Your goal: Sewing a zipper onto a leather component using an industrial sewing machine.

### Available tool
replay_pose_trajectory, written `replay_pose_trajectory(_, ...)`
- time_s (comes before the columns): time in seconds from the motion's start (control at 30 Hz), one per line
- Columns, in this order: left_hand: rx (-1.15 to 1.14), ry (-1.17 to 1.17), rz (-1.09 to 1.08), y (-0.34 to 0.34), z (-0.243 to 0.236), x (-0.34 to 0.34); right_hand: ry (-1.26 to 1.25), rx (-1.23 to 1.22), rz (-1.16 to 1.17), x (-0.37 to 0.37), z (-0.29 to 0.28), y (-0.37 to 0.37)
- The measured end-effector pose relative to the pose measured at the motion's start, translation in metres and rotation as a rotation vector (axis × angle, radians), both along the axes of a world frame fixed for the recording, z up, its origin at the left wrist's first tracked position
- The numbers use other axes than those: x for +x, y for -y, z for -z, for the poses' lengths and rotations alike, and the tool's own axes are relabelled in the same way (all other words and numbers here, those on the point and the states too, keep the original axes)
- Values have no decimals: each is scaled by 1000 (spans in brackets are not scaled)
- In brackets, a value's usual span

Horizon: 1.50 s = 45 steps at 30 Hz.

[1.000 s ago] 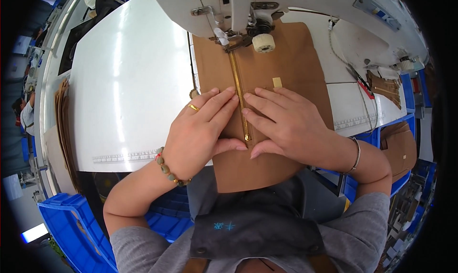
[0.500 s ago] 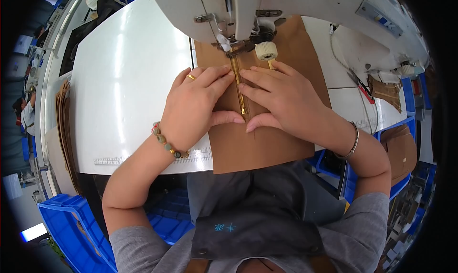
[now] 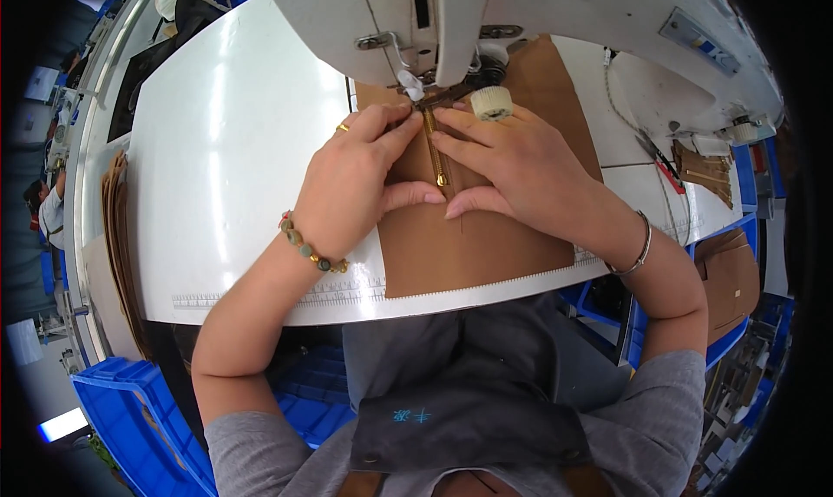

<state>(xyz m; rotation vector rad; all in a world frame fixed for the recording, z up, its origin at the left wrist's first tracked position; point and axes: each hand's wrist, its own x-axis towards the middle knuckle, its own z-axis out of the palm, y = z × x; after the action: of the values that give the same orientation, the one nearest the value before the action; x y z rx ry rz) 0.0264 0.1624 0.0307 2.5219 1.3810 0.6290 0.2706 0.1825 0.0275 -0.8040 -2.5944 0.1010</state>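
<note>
A brown panel (image 3: 482,254), leather-like, lies flat under the head of a white sewing machine (image 3: 564,19). Down its middle runs a gold-toothed zipper (image 3: 438,154), its pull lying between my two thumbs. My left hand (image 3: 351,171) rests on the panel to the left of the zipper, fingers stretched toward the presser foot (image 3: 425,103). On the other side, my right hand (image 3: 525,171) presses down with its fingers spread beside the zipper teeth. Both thumbs point inward, their tips almost meeting just below the pull. The needle cannot be made out.
Red-handled snips (image 3: 664,165) and small brown pieces (image 3: 703,169) lie at the right of the white table (image 3: 234,176). Brown panels (image 3: 113,236) stand at the left edge. Blue crates (image 3: 139,410) flank my lap, and a ruler strip (image 3: 252,297) lines the near edge.
The panel has slid forward under the machine, its near edge now farther from me. Both hands have moved forward with it, and the zipper pull is closer to the presser foot.
</note>
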Motion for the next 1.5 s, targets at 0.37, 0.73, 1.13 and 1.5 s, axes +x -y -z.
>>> replay_pose_trajectory(0.37, -18, 68, 4, 51, 1, 5, -137, -81, -70, 6, 2, 17)
replay_pose_trajectory(0.73, 57, -70, 131, 39, -9, 1, -85, -38, -66, 2, -2, 21)
replay_pose_trajectory(1.13, 148, -108, 84, 10, -1, -3, -2, -55, 4, -3, -4, -4)
replay_pose_trajectory(1.5, 175, -50, 26, -6, 7, -6, -7, 60, 76, -3, 9, -11)
